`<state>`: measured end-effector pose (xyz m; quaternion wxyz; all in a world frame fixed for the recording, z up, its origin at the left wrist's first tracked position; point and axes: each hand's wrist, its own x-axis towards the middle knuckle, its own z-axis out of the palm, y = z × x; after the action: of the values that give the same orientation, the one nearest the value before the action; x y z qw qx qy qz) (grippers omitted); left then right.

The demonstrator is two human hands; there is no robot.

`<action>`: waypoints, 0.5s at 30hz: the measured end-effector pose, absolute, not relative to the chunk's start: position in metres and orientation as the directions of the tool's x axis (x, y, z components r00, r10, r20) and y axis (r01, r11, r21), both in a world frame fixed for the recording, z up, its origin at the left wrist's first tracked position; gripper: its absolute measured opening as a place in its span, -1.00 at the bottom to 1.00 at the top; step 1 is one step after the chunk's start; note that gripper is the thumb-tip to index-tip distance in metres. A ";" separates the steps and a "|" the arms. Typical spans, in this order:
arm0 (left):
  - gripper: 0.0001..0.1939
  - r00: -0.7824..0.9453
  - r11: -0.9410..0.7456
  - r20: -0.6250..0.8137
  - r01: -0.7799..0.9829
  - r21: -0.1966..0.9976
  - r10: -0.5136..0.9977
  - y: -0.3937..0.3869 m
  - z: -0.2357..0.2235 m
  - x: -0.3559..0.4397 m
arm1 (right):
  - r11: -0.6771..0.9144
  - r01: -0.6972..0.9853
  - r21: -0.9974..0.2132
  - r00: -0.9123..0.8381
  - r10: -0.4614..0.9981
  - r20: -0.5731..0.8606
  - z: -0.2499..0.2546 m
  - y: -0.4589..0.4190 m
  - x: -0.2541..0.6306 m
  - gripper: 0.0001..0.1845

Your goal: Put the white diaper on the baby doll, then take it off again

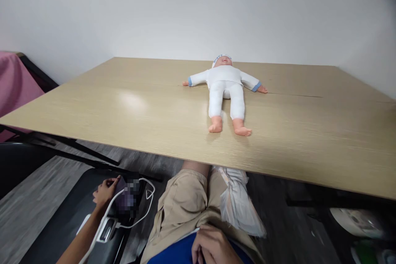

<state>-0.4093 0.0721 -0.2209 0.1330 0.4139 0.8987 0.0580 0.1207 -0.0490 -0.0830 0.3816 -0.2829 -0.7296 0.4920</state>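
On the black seat at lower left, my left hand [105, 193] closes at the edge of a dark, purplish phone [121, 200], whose face is partly blurred out. My right hand [213, 244] rests on my lap against blue cloth [176, 251], its fingers curled in with nothing visible in them. A crumpled white diaper-like item [238, 202] lies across my thigh, apart from that hand. On the table a baby doll [225, 76] in white clothes with blue cuffs and a printed cap lies on its back, arms spread, feet toward me. Neither hand touches it.
The wooden table [148, 111] spans the view, its near edge above my knees. A white cable [107, 212] and a small white device [107, 230] lie by my left arm. Pink cloth [15, 82] hangs at far left. Pale, partly blurred items [355, 220] stand at lower right.
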 end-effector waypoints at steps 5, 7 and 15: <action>-0.28 -0.698 0.734 -0.231 0.622 0.275 0.678 0.070 -0.223 -0.404 | 0.349 -0.069 -0.934 -0.511 0.792 0.334 -0.100 -0.048 0.116 -0.70; -0.26 -0.714 0.749 -0.232 0.603 0.275 0.660 0.069 -0.223 -0.404 | 0.340 -0.069 -0.938 -0.529 0.785 0.323 -0.106 -0.047 0.116 -0.68; -0.37 -0.663 0.709 -0.252 0.672 0.216 0.705 0.072 -0.216 -0.418 | 0.345 -0.050 -0.937 -0.592 0.746 0.306 -0.115 -0.043 0.118 -0.52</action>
<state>-0.4178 0.0725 -0.2164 0.1600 0.3781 0.9104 0.0521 0.1184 -0.0431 -0.1152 0.3829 -0.2401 -0.7252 0.5195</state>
